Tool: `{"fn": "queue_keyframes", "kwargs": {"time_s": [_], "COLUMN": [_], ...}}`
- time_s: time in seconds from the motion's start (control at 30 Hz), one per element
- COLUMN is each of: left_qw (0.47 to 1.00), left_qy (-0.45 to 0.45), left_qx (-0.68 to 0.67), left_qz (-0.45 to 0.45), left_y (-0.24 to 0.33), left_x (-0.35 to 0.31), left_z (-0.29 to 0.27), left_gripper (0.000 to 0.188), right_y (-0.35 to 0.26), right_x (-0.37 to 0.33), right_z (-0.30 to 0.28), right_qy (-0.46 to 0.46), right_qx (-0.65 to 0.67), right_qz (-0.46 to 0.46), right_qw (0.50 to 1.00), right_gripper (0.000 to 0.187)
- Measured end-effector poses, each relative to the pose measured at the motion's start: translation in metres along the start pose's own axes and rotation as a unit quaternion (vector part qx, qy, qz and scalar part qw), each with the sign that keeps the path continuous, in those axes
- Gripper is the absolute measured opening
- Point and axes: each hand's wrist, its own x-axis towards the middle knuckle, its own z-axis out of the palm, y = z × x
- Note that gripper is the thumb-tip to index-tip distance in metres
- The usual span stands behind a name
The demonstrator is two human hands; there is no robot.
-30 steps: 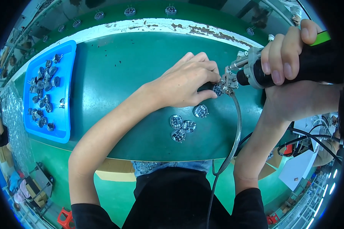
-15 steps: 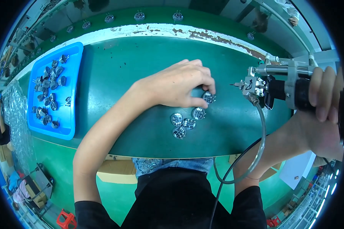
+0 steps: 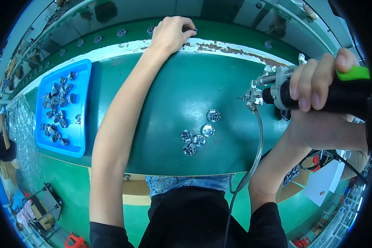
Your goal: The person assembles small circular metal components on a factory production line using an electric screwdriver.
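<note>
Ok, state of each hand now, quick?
Left hand: fingers curled at a mostly hidden round part; grip cannot be told.
Right hand: closed, holding a black handheld tool.

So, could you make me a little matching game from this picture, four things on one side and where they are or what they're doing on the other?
1. Blue tray
2. Left hand
3. Right hand
4. Five round parts

A. Gripping a black tool
B. Grouped loosely on the green tabletop
C. On the table's left side, holding many small parts
D. Over the green strip beyond the white edge

Pairs: 1-C, 2-D, 3-A, 4-B
</note>
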Motion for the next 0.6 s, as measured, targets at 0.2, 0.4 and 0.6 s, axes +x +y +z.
{"fn": "queue_keyframes", "kwargs": {"time_s": [0.2,0.4,0.6], "left_qw": [0.989,0.946,0.929], "left_qy": [0.078,-0.087,-0.147], "left_qx": [0.023,-0.171,-0.230], "left_qz": [0.127,0.260,0.252], "left_y": [0.005,0.051,0.058], "left_x": [-0.004,-0.080,-0.120], "left_z": [0.000,-0.013,-0.017], "left_gripper": [0.019,0.011,0.010], "right_y": [0.003,0.003,0.008], "right_x": [0.004,-0.003,-0.011], "right_z": [-0.002,-0.003,0.005], "right_qy": [-0.011,-0.013,-0.014], "right_qx": [0.011,0.011,0.009], "right_qz": [-0.006,-0.006,-0.001], "right_qw": [1.000,1.000,1.000], "right_gripper": [0.103,0.103,0.103]}}
